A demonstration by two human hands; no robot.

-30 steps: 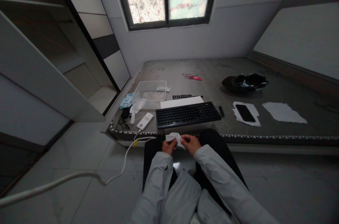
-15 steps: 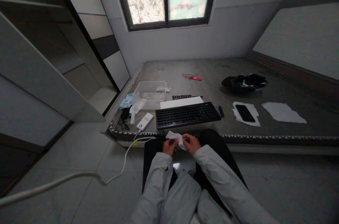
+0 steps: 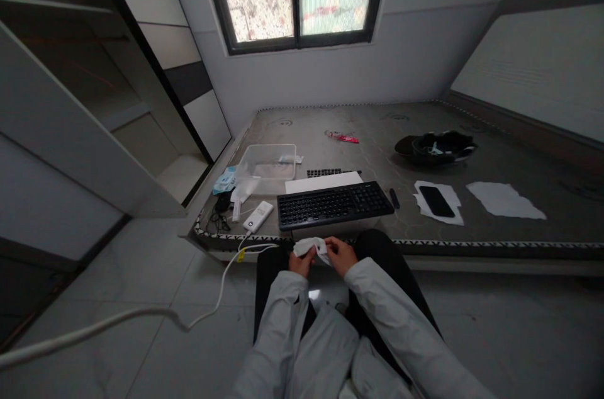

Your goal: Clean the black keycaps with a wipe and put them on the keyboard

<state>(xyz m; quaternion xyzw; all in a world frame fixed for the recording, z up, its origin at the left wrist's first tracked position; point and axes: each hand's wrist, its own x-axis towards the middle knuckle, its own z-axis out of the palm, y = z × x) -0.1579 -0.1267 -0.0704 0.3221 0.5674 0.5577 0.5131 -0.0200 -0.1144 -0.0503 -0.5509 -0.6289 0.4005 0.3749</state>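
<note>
A crumpled white tissue [image 3: 309, 245] is held between both hands, just above my lap and in front of the bed's edge. My left hand [image 3: 301, 262] pinches its left part with thumb and fingers. On the other side, my right hand [image 3: 342, 255] grips the right end. Right beyond the hands lies a black keyboard [image 3: 335, 205], its near edge close to the tissue. Behind the keyboard are a white sheet [image 3: 324, 182] and part of a second dark keypad [image 3: 325, 172].
Left on the mattress are a white power bank [image 3: 258, 217] with a cable, a clear plastic box [image 3: 267, 169] and blue packets [image 3: 224, 180]. To the right are a small black stick [image 3: 394, 199], a phone [image 3: 436, 201] on paper, another paper [image 3: 507, 201] and a black cap [image 3: 436, 148].
The tissue has changed shape between my hands: its upper left corner has folded down and it looks more bunched. Both hands have shifted only slightly.
</note>
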